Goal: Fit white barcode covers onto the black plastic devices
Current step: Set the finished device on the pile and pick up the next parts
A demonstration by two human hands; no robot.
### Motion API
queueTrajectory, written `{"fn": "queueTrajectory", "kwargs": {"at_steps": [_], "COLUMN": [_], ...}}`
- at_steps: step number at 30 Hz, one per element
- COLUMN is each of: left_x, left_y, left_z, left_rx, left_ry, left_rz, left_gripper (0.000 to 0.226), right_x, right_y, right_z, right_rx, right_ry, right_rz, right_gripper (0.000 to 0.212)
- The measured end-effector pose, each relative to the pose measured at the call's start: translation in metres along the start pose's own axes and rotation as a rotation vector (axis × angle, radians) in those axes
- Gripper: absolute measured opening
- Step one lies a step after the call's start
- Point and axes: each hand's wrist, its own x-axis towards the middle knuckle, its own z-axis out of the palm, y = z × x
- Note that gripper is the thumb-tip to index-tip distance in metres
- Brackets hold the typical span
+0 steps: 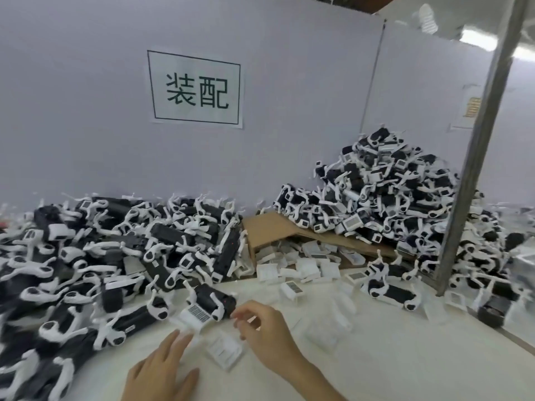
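A black plastic device (212,299) with white legs lies on the white table near the front of the left pile. A white barcode cover (194,314) leans against its near side. My left hand (162,371) lies low on the table with straight fingers reaching toward that cover. My right hand (260,328) hovers just right of the device, its fingers loosely curled near the device's end; whether they pinch anything is unclear. Another white cover (224,350) lies flat between my hands.
A big pile of black-and-white devices (101,256) fills the left. A taller pile (390,198) rises at the right on a tipped cardboard box (275,227), with loose white covers (304,264) spilling out. A metal post (477,146) stands at the right.
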Motion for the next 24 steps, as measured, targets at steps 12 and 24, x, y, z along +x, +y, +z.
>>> {"fn": "queueTrajectory", "kwargs": {"at_steps": [12,24], "left_x": [-0.025,-0.032], "left_y": [-0.019,-0.008], "left_z": [0.021,-0.003], "left_rx": [0.038,-0.76], "left_ry": [0.119,0.426], "left_rz": [0.025,0.001], "left_gripper": [0.054,0.019], "right_x": [0.066,0.031], "right_y": [0.006,-0.019], "right_z": [0.044,0.019], "right_rx": [-0.421,0.691], "right_ry": [0.037,0.149], "right_rz": [-0.092,0.169], "right_gripper": [0.036,0.027]}}
